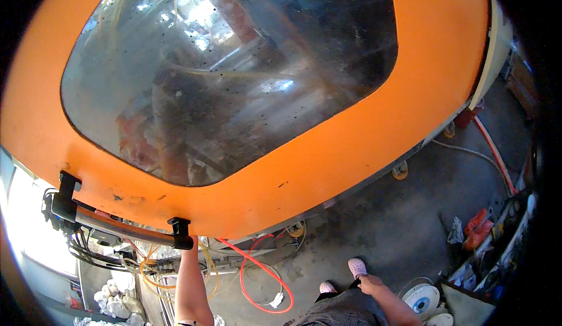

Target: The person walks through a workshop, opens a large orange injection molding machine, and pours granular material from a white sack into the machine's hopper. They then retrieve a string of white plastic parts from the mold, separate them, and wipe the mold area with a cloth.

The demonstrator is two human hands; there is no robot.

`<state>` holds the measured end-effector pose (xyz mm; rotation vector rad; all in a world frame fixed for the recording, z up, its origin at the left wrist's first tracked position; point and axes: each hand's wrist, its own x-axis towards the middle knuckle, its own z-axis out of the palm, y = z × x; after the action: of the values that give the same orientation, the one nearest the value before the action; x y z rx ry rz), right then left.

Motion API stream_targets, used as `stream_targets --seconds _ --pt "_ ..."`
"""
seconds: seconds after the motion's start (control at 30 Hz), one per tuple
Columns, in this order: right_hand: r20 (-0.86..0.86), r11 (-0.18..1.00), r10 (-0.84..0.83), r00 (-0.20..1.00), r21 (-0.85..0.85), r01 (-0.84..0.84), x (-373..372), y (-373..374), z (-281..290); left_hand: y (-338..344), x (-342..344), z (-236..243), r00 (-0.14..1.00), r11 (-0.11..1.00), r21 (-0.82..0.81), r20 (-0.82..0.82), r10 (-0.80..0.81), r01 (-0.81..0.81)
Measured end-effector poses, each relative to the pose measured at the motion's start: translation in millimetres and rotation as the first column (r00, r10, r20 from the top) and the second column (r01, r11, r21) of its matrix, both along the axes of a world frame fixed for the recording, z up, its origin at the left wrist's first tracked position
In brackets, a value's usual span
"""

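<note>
Panel: big, curved, orange, dark-windowed, facing the person; likely heavy, stiff, window scratchable.
Best hold: curved, black-bracketed metal bar handle.
Left hand: hidden behind panel's lower edge, grip can't tell.
Right hand: part-curled near body, hold unclear.

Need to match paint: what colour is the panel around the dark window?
The panel is orange with dark marks, clearest in the head view.

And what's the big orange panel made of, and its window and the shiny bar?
Orange panel: probably painted metal; smooth and satiny with dark scuffs, though plastic could look alike.
Window: glass or clear plastic; glossy, since it mirrors bright light.
Handle bar: likely bare, polished metal; silvery with a bright streak.
</note>
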<state>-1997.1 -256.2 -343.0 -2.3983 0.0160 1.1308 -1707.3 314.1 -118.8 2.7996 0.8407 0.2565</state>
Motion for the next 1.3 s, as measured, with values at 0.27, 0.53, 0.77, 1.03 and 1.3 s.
stream_targets --seconds 0.27,0.53,0.77,1.03,1.3 --pt "-0.034 0.999 -0.009 0.999 0.035 0.010 4.5 7.0 7.0 -6.9 -0.2 1.6 1.000 1.000 -0.008 -0.011 0.012 -0.012" --pt "-0.024 1.000 -0.014 1.000 0.018 0.015 -11.6 -0.5 -13.0 -15.4 -6.9 -1.3 0.999 0.999 -0.019 -0.019 0.034 -0.034" --pt "0.102 1.000 -0.022 0.995 0.013 0.020 -14.8 -9.6 6.8 -23.6 -21.9 -15.3 0.985 0.939 0.298 -0.033 -0.172 0.174" --pt "0.012 1.000 0.007 1.000 0.001 -0.007 -4.6 -3.2 5.4 30.1 -14.7 -35.1 0.987 0.962 0.224 0.015 -0.162 0.154" --pt "-0.010 1.000 0.030 1.000 0.005 -0.030 17.3 4.3 27.4 2.2 -12.2 -33.0 0.997 0.997 0.024 0.039 -0.070 0.069"
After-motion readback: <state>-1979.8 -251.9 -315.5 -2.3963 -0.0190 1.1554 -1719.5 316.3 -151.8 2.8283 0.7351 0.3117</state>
